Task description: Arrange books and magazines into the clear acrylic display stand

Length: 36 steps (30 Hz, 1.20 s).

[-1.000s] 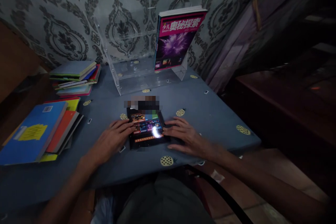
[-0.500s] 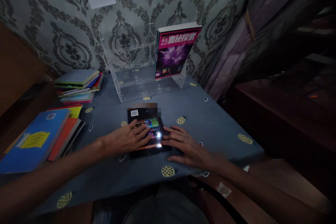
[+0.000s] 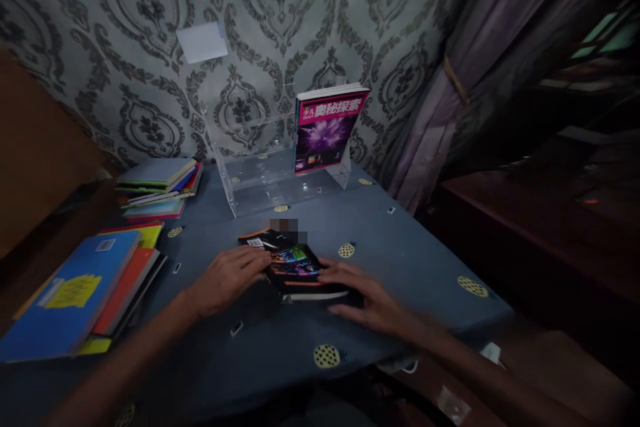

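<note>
A thin black book (image 3: 295, 267) with colourful pictures and a barcode shows its back cover near the middle of the table. Its near edge is tilted up, baring white pages. My left hand (image 3: 233, 277) grips the left edge, fingers over the cover and thumb out of sight. At the right edge, my right hand (image 3: 363, 293) has its fingers on the cover and its thumb lower, by the near corner. Behind the book stands a clear acrylic rack (image 3: 260, 200). A book with a purple-and-pink cover (image 3: 325, 133) leans upright in the rack's right side.
Several books lie in a far-left stack (image 3: 157, 177). Nearer, a blue book (image 3: 75, 293) lies over red and yellow ones. The table (image 3: 400, 320) has a grey-blue pineapple-print cloth. A purple curtain (image 3: 440, 107) hangs at the right, and a white card (image 3: 203, 43) is on the wall.
My left hand has slid off the middle of the black book to its left edge. The book has gone from lying flat to tilted, showing its page edges. The view has tipped upward.
</note>
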Tool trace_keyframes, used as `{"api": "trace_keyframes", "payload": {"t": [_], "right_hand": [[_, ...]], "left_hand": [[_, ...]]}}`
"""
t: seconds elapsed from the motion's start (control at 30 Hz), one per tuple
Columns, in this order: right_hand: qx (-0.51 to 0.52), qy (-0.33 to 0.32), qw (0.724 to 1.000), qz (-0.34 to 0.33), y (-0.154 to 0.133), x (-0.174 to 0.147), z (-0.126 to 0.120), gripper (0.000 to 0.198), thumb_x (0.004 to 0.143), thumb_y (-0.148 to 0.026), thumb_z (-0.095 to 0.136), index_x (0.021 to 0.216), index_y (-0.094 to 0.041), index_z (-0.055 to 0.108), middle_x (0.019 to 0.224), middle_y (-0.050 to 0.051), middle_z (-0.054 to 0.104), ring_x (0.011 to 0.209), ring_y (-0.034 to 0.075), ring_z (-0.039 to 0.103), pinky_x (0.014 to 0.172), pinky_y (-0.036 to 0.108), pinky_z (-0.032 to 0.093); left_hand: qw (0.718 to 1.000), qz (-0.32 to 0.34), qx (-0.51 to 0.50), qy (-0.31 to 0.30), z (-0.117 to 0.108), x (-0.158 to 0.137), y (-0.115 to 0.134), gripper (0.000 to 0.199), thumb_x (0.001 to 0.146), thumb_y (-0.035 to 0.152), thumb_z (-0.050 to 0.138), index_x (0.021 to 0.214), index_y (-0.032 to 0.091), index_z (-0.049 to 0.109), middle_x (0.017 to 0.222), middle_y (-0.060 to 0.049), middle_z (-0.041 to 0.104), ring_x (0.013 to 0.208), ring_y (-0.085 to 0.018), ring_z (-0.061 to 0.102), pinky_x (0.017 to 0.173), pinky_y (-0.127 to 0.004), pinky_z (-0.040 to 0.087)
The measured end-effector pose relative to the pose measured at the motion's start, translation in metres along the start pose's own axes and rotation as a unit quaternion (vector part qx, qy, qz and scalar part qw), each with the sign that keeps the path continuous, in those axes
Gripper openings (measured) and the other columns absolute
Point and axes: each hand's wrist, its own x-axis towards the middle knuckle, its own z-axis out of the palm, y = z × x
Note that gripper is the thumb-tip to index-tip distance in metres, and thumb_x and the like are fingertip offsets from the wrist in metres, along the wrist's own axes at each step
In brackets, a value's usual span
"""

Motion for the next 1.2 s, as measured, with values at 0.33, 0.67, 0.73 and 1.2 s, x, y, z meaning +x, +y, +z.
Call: {"api": "trace_keyframes", "payload": {"t": [0.33, 0.67, 0.73, 1.2], "right_hand": [[0.349, 0.201, 0.899, 0.172, 0.007, 0.058, 0.004, 0.044, 0.06, -0.059, 0.084, 0.08, -0.021, 0.075, 0.083, 0.004, 0.076, 0.08, 0.021, 0.069, 0.081, 0.036, 0.055], [0.369, 0.14, 0.9, 0.185, 0.004, 0.102, 0.002, 0.05, 0.063, -0.064, 0.079, 0.071, -0.017, 0.065, 0.056, -0.003, 0.059, 0.045, 0.007, 0.045, 0.043, 0.021, 0.034], [0.353, 0.096, 0.906, 0.213, 0.009, 0.098, 0.001, 0.05, 0.063, -0.064, 0.078, 0.07, -0.017, 0.062, 0.053, -0.004, 0.056, 0.043, 0.007, 0.043, 0.041, 0.021, 0.032], [0.048, -0.063, 0.946, 0.316, 0.028, 0.091, -0.012, 0.045, 0.076, -0.061, 0.064, 0.061, -0.021, 0.049, 0.047, -0.004, 0.052, 0.039, 0.011, 0.044, 0.042, 0.024, 0.026]], "left_hand": [[0.908, -0.25, -0.227, 0.248, -0.012, 0.061, 0.016, 0.037, 0.094, 0.045, 0.049, 0.076, 0.017, 0.065, 0.063, 0.004, 0.055, 0.06, -0.01, 0.05, 0.057, -0.02, 0.038], [0.651, -0.347, -0.57, 0.362, 0.009, 0.059, -0.008, 0.052, 0.071, 0.052, 0.075, 0.108, 0.02, 0.056, 0.084, 0.001, 0.068, 0.068, -0.013, 0.063, 0.062, -0.022, 0.048], [0.662, -0.386, -0.562, 0.311, 0.027, 0.045, -0.017, 0.062, 0.069, 0.053, 0.076, 0.116, 0.021, 0.051, 0.083, 0.001, 0.068, 0.064, -0.014, 0.063, 0.057, -0.022, 0.048], [0.929, -0.33, -0.068, 0.154, 0.06, 0.008, -0.035, 0.03, 0.092, 0.03, 0.051, 0.12, 0.019, 0.054, 0.118, -0.01, 0.062, 0.114, -0.026, 0.055, 0.101, -0.045, 0.044]]}}
